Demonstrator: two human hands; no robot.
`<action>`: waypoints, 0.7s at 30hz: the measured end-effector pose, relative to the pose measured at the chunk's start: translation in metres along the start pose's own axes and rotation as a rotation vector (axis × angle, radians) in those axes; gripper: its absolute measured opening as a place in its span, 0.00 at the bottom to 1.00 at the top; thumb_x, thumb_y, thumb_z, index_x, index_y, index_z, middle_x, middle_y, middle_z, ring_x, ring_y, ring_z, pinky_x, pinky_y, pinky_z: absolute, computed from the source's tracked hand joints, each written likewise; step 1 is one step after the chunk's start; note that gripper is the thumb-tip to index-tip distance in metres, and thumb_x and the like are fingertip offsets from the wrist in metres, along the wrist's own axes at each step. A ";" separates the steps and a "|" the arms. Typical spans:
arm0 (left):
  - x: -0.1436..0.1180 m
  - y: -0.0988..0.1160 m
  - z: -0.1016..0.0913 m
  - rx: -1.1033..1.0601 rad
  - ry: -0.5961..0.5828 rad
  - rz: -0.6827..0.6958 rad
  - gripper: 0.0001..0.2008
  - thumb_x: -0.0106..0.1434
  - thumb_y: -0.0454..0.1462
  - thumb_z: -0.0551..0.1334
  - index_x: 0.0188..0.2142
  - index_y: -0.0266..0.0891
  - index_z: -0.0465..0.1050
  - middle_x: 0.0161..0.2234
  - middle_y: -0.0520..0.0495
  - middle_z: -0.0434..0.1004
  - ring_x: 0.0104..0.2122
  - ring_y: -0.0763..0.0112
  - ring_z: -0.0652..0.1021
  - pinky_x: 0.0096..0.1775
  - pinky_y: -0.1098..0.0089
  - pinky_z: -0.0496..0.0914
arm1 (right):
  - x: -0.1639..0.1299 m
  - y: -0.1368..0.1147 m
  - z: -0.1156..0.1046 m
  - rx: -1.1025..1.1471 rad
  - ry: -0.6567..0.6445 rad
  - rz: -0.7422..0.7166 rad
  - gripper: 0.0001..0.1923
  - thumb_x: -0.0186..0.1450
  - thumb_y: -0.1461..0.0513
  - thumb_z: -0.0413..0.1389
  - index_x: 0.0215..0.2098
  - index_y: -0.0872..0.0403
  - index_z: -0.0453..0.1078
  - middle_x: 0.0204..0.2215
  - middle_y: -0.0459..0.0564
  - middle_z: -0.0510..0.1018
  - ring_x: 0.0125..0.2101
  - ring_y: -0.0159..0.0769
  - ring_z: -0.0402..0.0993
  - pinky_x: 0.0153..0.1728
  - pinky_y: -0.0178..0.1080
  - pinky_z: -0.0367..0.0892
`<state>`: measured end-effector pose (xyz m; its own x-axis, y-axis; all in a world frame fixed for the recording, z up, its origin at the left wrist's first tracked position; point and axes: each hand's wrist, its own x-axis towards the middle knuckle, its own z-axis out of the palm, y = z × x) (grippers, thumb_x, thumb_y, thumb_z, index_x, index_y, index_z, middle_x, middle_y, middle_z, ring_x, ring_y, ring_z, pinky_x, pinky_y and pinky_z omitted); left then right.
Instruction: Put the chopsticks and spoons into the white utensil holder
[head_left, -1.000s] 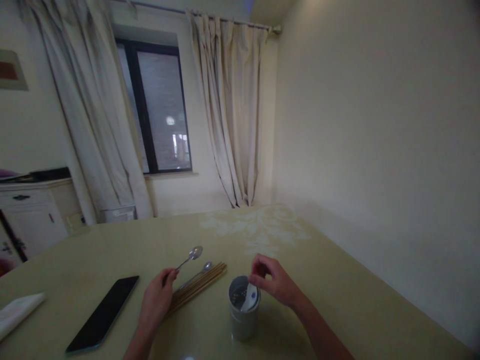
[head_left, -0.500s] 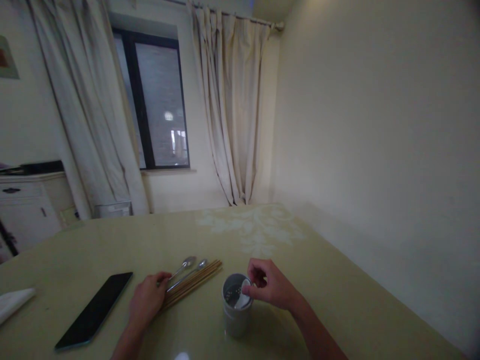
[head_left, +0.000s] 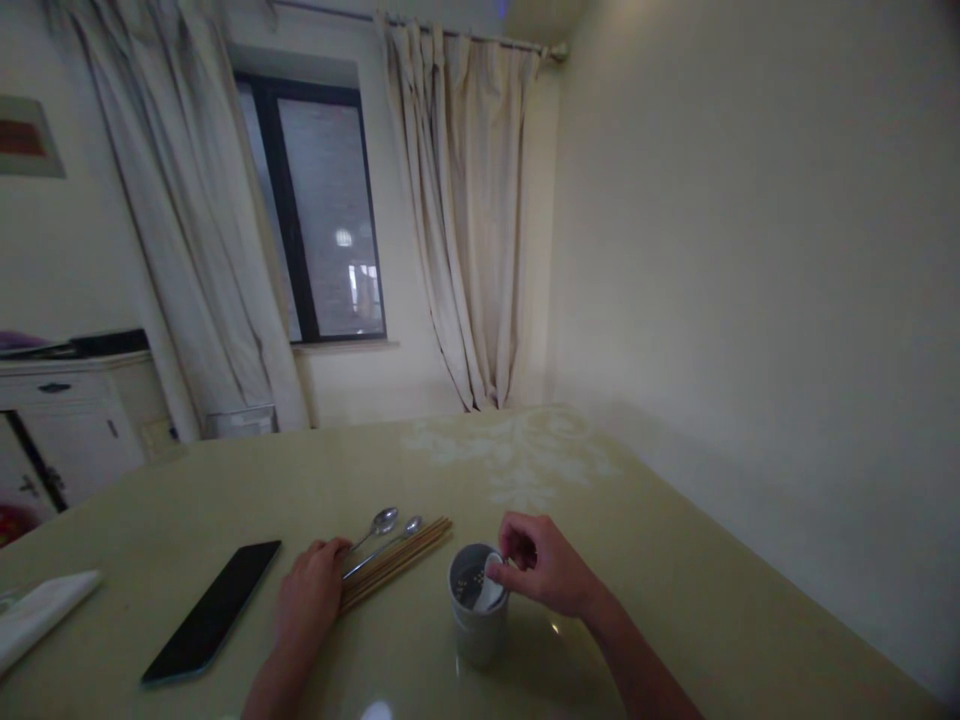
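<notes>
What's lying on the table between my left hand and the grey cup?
In the head view, the chopsticks and two metal spoons lie between the left hand and the grey cup.

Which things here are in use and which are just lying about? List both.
In use:
- left hand on two metal spoons and a bundle of brown wooden chopsticks
- right hand lowering a white ceramic spoon into the grey cylindrical holder

Lying about:
- black phone
- folded white cloth
- pale yellow-green table beneath it all
</notes>
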<state>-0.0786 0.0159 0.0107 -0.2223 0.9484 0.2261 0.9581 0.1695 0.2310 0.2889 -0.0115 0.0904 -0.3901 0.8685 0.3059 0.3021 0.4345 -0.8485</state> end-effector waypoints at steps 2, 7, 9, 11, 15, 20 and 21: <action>0.001 0.000 0.001 -0.004 0.005 -0.007 0.23 0.76 0.35 0.46 0.52 0.40 0.81 0.51 0.39 0.83 0.51 0.54 0.81 0.51 0.61 0.71 | 0.000 0.000 0.001 -0.010 0.007 0.013 0.17 0.57 0.54 0.71 0.30 0.53 0.69 0.20 0.38 0.67 0.22 0.28 0.59 0.23 0.33 0.54; 0.002 0.002 -0.001 0.015 -0.019 0.005 0.23 0.76 0.36 0.47 0.53 0.42 0.81 0.54 0.40 0.81 0.53 0.52 0.79 0.51 0.60 0.71 | 0.000 -0.003 0.003 -0.042 0.041 -0.011 0.12 0.60 0.58 0.68 0.28 0.52 0.69 0.20 0.38 0.65 0.22 0.29 0.58 0.23 0.33 0.53; 0.002 0.002 -0.003 0.004 -0.035 0.011 0.22 0.76 0.37 0.47 0.52 0.43 0.81 0.53 0.40 0.82 0.52 0.52 0.80 0.49 0.60 0.72 | -0.001 -0.003 0.003 -0.043 0.060 -0.017 0.12 0.60 0.59 0.67 0.28 0.52 0.68 0.20 0.38 0.65 0.22 0.29 0.58 0.24 0.33 0.53; 0.003 0.005 -0.006 -0.011 -0.035 0.009 0.21 0.75 0.37 0.48 0.50 0.44 0.82 0.52 0.40 0.82 0.52 0.51 0.80 0.49 0.60 0.72 | 0.000 -0.003 0.004 -0.038 0.069 -0.012 0.11 0.60 0.60 0.66 0.28 0.52 0.68 0.21 0.39 0.66 0.22 0.29 0.58 0.24 0.34 0.53; -0.006 0.033 -0.016 -0.265 0.116 0.053 0.22 0.73 0.41 0.49 0.48 0.41 0.82 0.51 0.38 0.83 0.52 0.50 0.80 0.57 0.55 0.71 | 0.000 0.001 0.004 -0.037 0.079 -0.013 0.08 0.59 0.61 0.65 0.29 0.52 0.69 0.21 0.39 0.67 0.23 0.30 0.59 0.24 0.34 0.54; -0.048 0.098 -0.022 -1.056 -0.129 0.278 0.32 0.74 0.58 0.48 0.59 0.42 0.76 0.57 0.40 0.81 0.58 0.53 0.78 0.62 0.54 0.70 | 0.000 0.001 0.004 -0.040 0.080 -0.010 0.07 0.59 0.61 0.65 0.28 0.53 0.72 0.21 0.40 0.67 0.22 0.29 0.58 0.24 0.34 0.54; -0.057 0.108 -0.021 -1.123 -0.226 0.325 0.34 0.72 0.61 0.50 0.63 0.43 0.73 0.59 0.40 0.80 0.59 0.52 0.77 0.63 0.54 0.69 | 0.000 0.000 0.005 -0.036 0.075 -0.014 0.07 0.60 0.61 0.65 0.28 0.53 0.72 0.21 0.39 0.66 0.22 0.29 0.57 0.24 0.34 0.53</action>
<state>0.0339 -0.0256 0.0427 0.1462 0.9483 0.2817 0.2447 -0.3106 0.9185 0.2850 -0.0129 0.0880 -0.3286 0.8772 0.3501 0.3284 0.4536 -0.8285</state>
